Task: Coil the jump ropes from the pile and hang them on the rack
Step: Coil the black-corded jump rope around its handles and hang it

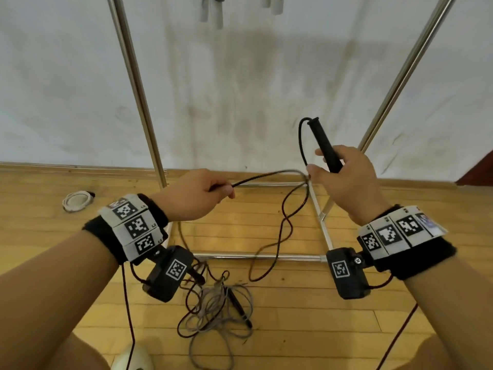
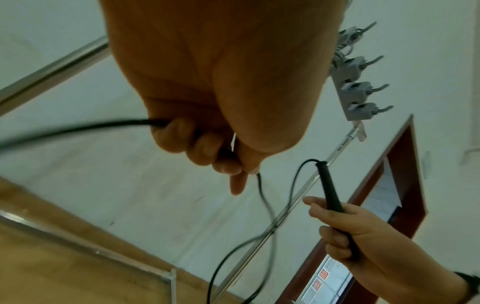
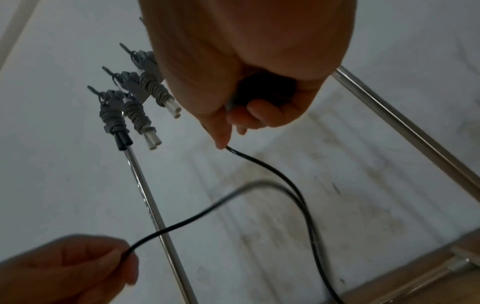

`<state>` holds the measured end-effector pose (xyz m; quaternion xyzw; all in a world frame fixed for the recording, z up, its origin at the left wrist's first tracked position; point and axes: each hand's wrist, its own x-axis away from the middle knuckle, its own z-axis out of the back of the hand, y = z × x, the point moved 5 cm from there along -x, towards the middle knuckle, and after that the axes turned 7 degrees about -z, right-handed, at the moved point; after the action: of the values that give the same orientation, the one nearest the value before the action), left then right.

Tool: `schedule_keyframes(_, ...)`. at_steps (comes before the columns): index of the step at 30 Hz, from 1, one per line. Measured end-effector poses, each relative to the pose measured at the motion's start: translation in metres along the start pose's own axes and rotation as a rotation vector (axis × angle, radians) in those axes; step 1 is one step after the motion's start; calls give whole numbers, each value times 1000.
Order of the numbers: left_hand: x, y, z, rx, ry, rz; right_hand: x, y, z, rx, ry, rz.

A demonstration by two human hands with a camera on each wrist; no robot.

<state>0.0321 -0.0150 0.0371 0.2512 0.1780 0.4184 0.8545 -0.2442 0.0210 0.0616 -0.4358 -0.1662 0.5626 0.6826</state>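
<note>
Fingers of my right hand (image 1: 346, 177) curl around a black jump-rope handle (image 1: 324, 145), which sticks up and leans toward the upper left of the head view, its cord end uppermost. My thumb lies along the handle's near side, and the black cord (image 1: 269, 176) arcs out of the handle top, drops beside it and passes under my fingertips at centre frame. My left hand (image 1: 192, 196) sits left of centre, fingers closed in a loose fist with the same cord pinched between thumb and forefinger; the stretch between my two hands bows slightly upward. From under my right hand two strands of cord hang down, cross one another and trail to the wooden floor (image 1: 293, 329) in the lower middle of the frame. There the pile of ropes (image 1: 216, 305) lies tangled, grey and dark cords together with a black handle lying among them, just below the rack's low front bar. The metal rack (image 1: 138, 92) rises as two slanting poles to the upper left and upper right, against a white wall (image 1: 240, 76). In the right wrist view, coiled ropes (image 3: 135, 107) hang in a row from grey hooks at the upper left. A white ring-shaped object (image 1: 77, 200) lies on the floor at the left edge.
</note>
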Motion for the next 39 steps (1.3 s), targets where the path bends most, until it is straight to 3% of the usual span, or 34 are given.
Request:
schedule_keyframes(6, -1, 28, -2, -32, -46, -125, 23, -20, -38, -114, -285, 77)
schedule_keyframes(12, -6, 34, 8, 184, 176, -115, 35, -29, -69, -112, -432, 61)
schedule_keyframes(18, -4, 7, -17, 237, -125, -72, 22, -34, -67, -216, -350, 35)
schedule_keyframes(22, -1, -12, -40, 148, -320, -15, 13, -38, -59, -345, -260, -1)
schedule_keyframes(26, 0, -27, -51, 59, -426, 30, 5, -34, -45, -437, -163, 14)
schedule_keyframes(29, -5, -35, -45, 42, -366, 69, 1, -19, -41, -398, -74, -21)
schedule_keyframes(32, -9, -36, -36, -17, -268, 67, -2, -6, -42, -182, -17, 0)
schedule_keyframes(39, -17, -2, -22, 7, -52, -84, 22, -9, -83, -53, -327, 108)
